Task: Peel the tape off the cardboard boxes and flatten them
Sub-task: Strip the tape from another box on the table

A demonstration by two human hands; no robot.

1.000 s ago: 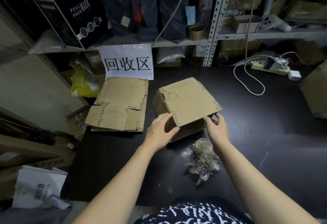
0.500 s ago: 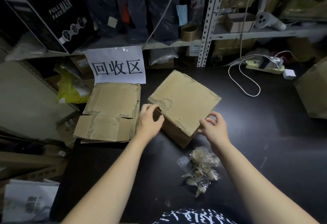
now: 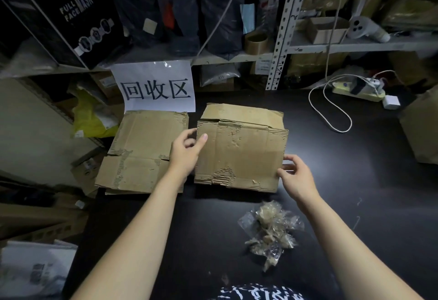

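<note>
Now: box down flat, held at both side edges

Item 1, cardboard box (image 3: 239, 155). It lies on the dark tabletop (image 3: 355, 181), squared to the person, its left edge just beside the stack of flattened cardboard (image 3: 142, 152). A second ago it stood up as a tilted, open-sided volume. It now shows one broad scuffed face, with a rear panel still a little raised behind it. No tape is visible on the upper face.

Item 2, left hand (image 3: 187, 155). It grips the box's left edge, with the thumb laid over the top face and the fingers curled under.

Item 3, right hand (image 3: 296, 178). It pinches the right edge near the front corner between thumb and fingertips, and the other fingers are loosely bent.

Item 4, wad of peeled tape (image 3: 270, 231). It lies near the person, apart from the box.

Item 5, paper sign (image 3: 156, 86). It hangs above the stack.

Assessment: the collapse appears nearly complete. This box likely needs a last press on the rear panel and then a short shift left onto the stack. The underside is hidden, so any tape left there cannot be ruled out.
</note>
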